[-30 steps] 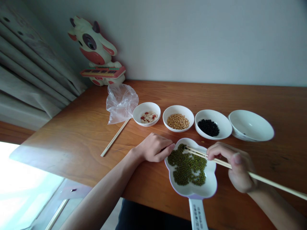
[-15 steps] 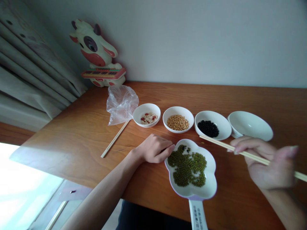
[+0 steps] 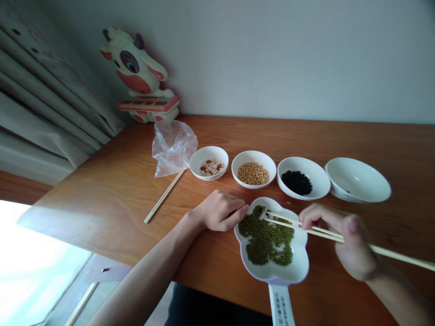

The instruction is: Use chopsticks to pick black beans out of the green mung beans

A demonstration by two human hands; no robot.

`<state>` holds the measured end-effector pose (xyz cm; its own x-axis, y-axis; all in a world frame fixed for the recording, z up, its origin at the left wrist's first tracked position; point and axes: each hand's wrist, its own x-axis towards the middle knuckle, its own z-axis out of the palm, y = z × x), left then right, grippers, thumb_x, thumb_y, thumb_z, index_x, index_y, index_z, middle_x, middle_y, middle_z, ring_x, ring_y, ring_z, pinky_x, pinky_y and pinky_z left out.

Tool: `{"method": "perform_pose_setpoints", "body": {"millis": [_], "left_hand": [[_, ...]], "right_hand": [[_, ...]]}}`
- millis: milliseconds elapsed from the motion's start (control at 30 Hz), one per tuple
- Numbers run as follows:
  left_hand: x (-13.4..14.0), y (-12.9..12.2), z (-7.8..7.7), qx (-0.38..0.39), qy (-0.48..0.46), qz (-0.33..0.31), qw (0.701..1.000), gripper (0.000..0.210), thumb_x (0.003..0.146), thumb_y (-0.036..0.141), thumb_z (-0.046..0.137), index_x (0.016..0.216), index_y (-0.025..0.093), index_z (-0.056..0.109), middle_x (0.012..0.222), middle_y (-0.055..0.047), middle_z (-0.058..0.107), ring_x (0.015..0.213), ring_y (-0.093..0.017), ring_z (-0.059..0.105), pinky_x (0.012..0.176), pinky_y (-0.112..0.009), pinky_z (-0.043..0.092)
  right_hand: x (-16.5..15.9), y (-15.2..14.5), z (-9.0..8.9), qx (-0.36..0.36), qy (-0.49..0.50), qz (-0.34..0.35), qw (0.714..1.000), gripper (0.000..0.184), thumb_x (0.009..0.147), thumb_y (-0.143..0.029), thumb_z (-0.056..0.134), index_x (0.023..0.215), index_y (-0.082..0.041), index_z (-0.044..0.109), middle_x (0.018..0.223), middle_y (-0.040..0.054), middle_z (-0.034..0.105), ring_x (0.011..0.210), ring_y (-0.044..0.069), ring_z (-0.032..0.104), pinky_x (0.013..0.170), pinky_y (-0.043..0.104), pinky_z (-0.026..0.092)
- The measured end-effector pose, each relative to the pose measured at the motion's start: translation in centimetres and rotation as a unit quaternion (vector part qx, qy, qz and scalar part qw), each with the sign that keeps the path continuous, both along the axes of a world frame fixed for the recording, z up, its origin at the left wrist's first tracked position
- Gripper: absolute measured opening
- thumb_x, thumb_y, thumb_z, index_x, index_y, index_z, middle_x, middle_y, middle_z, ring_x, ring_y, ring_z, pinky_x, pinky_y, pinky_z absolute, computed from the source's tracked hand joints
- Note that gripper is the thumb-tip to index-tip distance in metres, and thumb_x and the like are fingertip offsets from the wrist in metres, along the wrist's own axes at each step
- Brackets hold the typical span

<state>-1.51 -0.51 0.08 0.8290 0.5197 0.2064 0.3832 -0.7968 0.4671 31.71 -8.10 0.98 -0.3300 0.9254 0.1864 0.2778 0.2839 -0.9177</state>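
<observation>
My right hand point(image 3: 340, 235) grips a pair of chopsticks point(image 3: 326, 233). Their tips are slightly apart, over the upper part of a white flower-shaped dish with a handle point(image 3: 299, 262), near a few dark beans point(image 3: 267, 213). Green mung beans point(image 3: 265, 240) cover much of the dish floor. At the dish's left rim, my left hand point(image 3: 220, 210) is curled, with thumb and fingers closed on the edge. Behind the dish stand a bowl point(image 3: 321, 176) with black beans point(image 3: 297, 182) and a bowl point(image 3: 238, 158) with yellow soybeans point(image 3: 253, 174).
A bowl point(image 3: 195, 158) with pale and reddish flakes stands left in the row; a larger white bowl point(image 3: 363, 176) with a dark speck ends it on the right. Chopsticks point(image 3: 163, 197), a clear plastic bag point(image 3: 174, 147) and a cow toy keyboard point(image 3: 146, 86) lie or stand leftward.
My right hand has moved left and down from near the right-hand bowl, bringing the chopstick tips over the dish. The tips have spread apart. My left hand stays at the rim.
</observation>
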Motion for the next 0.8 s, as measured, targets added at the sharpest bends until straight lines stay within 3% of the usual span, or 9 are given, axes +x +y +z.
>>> {"method": "perform_pose_setpoints", "body": {"millis": [333,633,800], "left_hand": [[-0.01,-0.04,0.05,-0.002,0.001,0.000,1.000,0.037,0.110,0.031,0.038,0.076,0.019,0.050,0.075,-0.003,0.065,0.064,-0.014,0.058,0.064,-0.030,0.040],[0.03,-0.03,0.12,-0.004,0.002,-0.004,1.000,0.037,0.110,0.031,0.036,0.077,0.019,0.049,0.075,-0.002,0.065,0.065,-0.014,0.058,0.064,-0.029,0.041],[-0.01,-0.06,0.10,-0.007,-0.003,-0.005,1.000,0.037,0.110,0.031,0.037,0.077,0.019,0.050,0.075,-0.003,0.065,0.064,-0.014,0.057,0.064,-0.030,0.040]], "right_hand": [[0.19,0.02,-0.94,-0.005,-0.020,0.014,1.000,0.071,0.106,-0.067,0.013,0.092,-0.027,0.069,0.088,0.0071,0.071,0.086,0.030,0.064,0.084,0.042,0.046],[0.10,-0.02,-1.15,0.022,0.021,-0.004,1.000,0.073,0.106,-0.069,0.017,0.087,-0.027,0.074,0.084,0.0059,0.072,0.079,0.027,0.065,0.075,0.038,0.048],[-0.26,-0.10,-0.63,0.025,0.052,-0.049,0.997,0.082,0.103,-0.074,0.015,0.080,-0.025,0.077,0.082,0.0080,0.075,0.077,0.026,0.067,0.069,0.038,0.051]]}}
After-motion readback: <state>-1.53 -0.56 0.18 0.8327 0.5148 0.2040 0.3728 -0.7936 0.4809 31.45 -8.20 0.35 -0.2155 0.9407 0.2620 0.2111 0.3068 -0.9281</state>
